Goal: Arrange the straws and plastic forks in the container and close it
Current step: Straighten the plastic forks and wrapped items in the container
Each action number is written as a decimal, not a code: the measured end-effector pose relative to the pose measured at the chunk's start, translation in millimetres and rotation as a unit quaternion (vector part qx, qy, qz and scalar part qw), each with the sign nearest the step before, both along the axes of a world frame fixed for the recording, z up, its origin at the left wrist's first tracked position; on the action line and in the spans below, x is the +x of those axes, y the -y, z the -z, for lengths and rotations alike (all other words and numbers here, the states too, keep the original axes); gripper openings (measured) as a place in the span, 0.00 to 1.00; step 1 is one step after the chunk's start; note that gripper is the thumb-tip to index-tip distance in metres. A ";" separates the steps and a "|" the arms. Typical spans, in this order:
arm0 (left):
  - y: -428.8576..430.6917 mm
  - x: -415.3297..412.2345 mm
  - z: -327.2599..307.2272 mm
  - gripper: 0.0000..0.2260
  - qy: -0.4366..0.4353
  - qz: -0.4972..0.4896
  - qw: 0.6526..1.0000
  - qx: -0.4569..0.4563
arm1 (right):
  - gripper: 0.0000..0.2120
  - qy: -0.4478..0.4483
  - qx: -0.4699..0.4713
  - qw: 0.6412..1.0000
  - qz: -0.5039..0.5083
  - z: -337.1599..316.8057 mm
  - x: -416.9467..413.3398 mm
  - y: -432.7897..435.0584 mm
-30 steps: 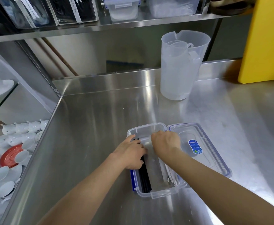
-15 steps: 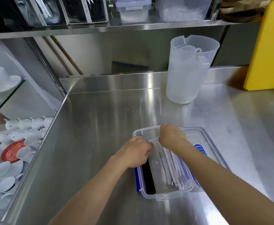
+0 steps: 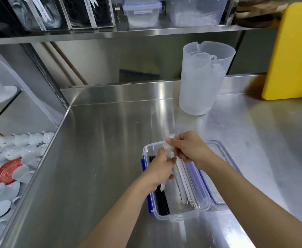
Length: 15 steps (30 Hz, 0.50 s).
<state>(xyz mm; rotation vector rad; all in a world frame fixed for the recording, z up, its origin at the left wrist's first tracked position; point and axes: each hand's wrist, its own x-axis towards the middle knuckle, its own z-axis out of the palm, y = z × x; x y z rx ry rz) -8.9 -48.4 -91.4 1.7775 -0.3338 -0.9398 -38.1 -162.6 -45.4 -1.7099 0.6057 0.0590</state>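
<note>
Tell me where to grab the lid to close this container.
Take the lid by its far right long edge, coming from the right. It lies flat, upside down beside the container, and its near edge is tucked against the container wall, so only the outer rim is free.

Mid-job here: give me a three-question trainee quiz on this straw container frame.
1. True or false: the lid is already on the container.
2. The black straws lie along which side of the container: A left, B right, C across the middle?
3. What do the left hand and right hand grip together?

Key: 1 false, it lies beside the container on its right. 2 A. 3 a white wrapped item, type unclear.
</note>
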 end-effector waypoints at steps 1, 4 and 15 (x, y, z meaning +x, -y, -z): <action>-2.2 0.2 2.5 0.08 -0.014 -0.044 0.999 0.001 | 0.14 0.006 0.017 1.000 -0.002 4.3 -2.1 -1.6; -9.6 4.3 2.4 0.07 -0.093 -0.197 0.974 -0.067 | 0.08 -0.009 -0.169 0.985 -0.041 26.8 -4.7 -6.5; -25.3 6.3 -4.5 0.08 -0.192 -0.290 0.919 -0.186 | 0.13 -0.190 -0.605 0.733 -0.247 81.3 3.4 -31.3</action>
